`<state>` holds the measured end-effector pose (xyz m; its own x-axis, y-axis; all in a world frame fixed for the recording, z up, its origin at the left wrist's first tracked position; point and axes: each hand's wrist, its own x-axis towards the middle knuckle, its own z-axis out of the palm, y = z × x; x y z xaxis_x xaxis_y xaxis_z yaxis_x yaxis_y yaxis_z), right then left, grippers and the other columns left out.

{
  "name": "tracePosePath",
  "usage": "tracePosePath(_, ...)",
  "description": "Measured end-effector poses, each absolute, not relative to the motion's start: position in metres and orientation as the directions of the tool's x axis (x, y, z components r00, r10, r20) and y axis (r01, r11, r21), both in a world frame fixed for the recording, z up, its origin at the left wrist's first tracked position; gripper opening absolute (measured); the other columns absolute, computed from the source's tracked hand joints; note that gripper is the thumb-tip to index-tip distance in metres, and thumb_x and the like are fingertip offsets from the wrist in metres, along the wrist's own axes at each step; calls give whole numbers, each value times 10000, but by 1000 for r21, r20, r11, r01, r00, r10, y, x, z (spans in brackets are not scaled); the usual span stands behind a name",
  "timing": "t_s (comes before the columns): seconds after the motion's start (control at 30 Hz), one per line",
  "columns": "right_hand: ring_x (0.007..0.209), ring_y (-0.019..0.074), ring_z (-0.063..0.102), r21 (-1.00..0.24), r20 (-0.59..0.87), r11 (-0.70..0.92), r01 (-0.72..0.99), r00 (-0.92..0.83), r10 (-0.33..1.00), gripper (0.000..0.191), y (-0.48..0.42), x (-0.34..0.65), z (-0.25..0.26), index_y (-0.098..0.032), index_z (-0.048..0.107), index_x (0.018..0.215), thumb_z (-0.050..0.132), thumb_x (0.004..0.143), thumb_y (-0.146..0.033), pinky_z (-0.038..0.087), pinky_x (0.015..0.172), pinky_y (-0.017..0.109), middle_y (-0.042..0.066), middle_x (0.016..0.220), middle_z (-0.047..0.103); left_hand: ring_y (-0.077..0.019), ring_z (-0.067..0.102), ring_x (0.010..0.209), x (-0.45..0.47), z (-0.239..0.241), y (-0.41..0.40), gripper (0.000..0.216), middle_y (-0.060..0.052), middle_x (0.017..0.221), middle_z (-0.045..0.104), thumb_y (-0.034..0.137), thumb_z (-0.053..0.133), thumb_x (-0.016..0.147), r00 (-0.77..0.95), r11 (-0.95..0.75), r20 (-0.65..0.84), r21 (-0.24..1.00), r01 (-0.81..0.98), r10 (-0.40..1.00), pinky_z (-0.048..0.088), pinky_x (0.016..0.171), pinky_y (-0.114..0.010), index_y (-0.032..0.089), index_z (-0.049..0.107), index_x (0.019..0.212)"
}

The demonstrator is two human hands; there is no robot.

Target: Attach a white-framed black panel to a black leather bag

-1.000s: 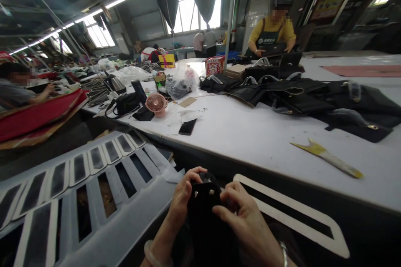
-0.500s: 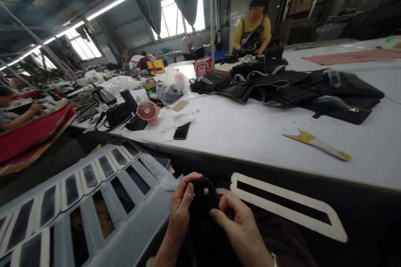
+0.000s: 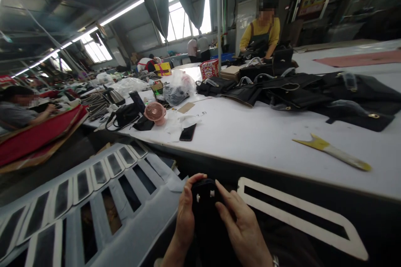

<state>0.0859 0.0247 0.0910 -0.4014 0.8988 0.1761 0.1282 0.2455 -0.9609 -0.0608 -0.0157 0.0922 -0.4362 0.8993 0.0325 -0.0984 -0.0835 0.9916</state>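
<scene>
Between my hands, low in the middle of the view, is a black piece (image 3: 206, 221) with a rounded top edge and two small pale spots near that edge. What kind of piece it is I cannot make out. My left hand (image 3: 184, 210) grips its left side, fingers over the top and thumb in front. My right hand (image 3: 238, 221) pinches the right edge, index finger along the top corner and thumb on the front face. To the right lies a long white frame (image 3: 300, 217) with rounded corners and a dark slot.
A grey-blue sheet (image 3: 125, 225) with several white-edged dark panels lies left. The white table (image 3: 238, 142) carries a phone (image 3: 188, 132), a pink fan (image 3: 155, 113), a yellow-tipped tool (image 3: 332, 152) and black bags (image 3: 291, 94). A person (image 3: 260, 33) in yellow stands behind; another person (image 3: 19, 108) sits far left.
My right hand has opened its curled fingers, and its index finger now lies along the piece's top corner. Both pale spots now show. The whole view has shifted slightly.
</scene>
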Motion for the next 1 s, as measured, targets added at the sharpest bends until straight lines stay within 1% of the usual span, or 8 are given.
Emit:
tracePosePath(0.13, 978, 235, 656, -971, 132, 198, 137, -386, 913, 473, 33, 82, 88, -208, 576, 1330, 507, 937, -461, 545, 843, 326, 102, 1086, 692, -229, 567, 1128, -57, 96, -17, 528, -69, 1239, 625, 527, 210, 997, -420, -114, 64, 989, -94, 905, 439, 954, -324, 211, 581, 1202)
tracePosePath(0.23, 984, 255, 681, -982, 62, 127, 140, -396, 916, 504, 39, 78, 93, -204, 586, 1319, 542, 914, -501, 547, 901, 372, 97, 1145, 708, -228, 548, 1153, -57, 101, -17, 438, -61, 1231, 626, 489, 308, 997, -419, -122, 113, 993, 5, 901, 425, 971, -318, 215, 594, 1184)
tracePosePath(0.33, 1007, 271, 684, -975, 109, 177, 133, -406, 907, 495, 41, 75, 99, -196, 611, 1291, 559, 901, -496, 541, 936, 398, 92, 1167, 702, -234, 542, 1160, -59, 107, -17, 371, -57, 1219, 628, 462, 403, 979, -421, -106, 130, 991, 80, 897, 414, 988, -324, 222, 597, 1184)
tracePosePath(0.5, 1092, 255, 654, -939, 203, 303, 162, -449, 870, 459, 42, 74, 102, -192, 602, 1300, 512, 928, -445, 540, 937, 357, 86, 1232, 665, -239, 502, 1236, -62, 106, -18, 346, -54, 1292, 595, 415, 425, 978, -368, -126, 159, 985, 114, 916, 343, 1078, -347, 240, 576, 1235)
tracePosePath(0.63, 1113, 256, 641, -952, 135, 248, 181, -477, 869, 524, 45, 73, 102, -179, 558, 1345, 464, 939, -497, 531, 942, 357, 103, 1239, 661, -216, 539, 1184, -62, 104, -19, 303, -36, 1239, 619, 381, 418, 986, -390, -98, 137, 988, 119, 911, 371, 1043, -329, 254, 588, 1203)
tracePosePath(0.73, 1076, 269, 652, -984, 33, 111, 136, -478, 878, 534, 53, 71, 104, -189, 646, 1254, 489, 911, -567, 523, 945, 368, 91, 1121, 718, -211, 548, 1168, -61, 108, -18, 288, -28, 1199, 636, 369, 412, 988, -399, -85, 125, 990, 116, 908, 378, 1030, -322, 258, 609, 1166)
tracePosePath(0.83, 841, 261, 691, -994, -35, 21, 112, -477, 878, 534, 62, 69, 105, -178, 736, 1102, 560, 850, -615, 569, 773, 334, 62, 824, 740, -219, 553, 1163, -60, 111, -18, 292, -34, 1192, 642, 370, 414, 982, -376, -94, 134, 988, 123, 917, 386, 1029, -334, 257, 618, 1158)
tracePosePath(1.0, 643, 193, 618, -990, 20, 87, 116, -480, 877, 483, 66, 69, 108, -180, 758, 1000, 585, 836, -600, 507, 590, 269, 34, 701, 691, -234, 485, 1270, -60, 109, -18, 288, -46, 1309, 594, 351, 417, 977, -395, -114, 165, 982, 150, 904, 333, 1105, -372, 259, 624, 1156)
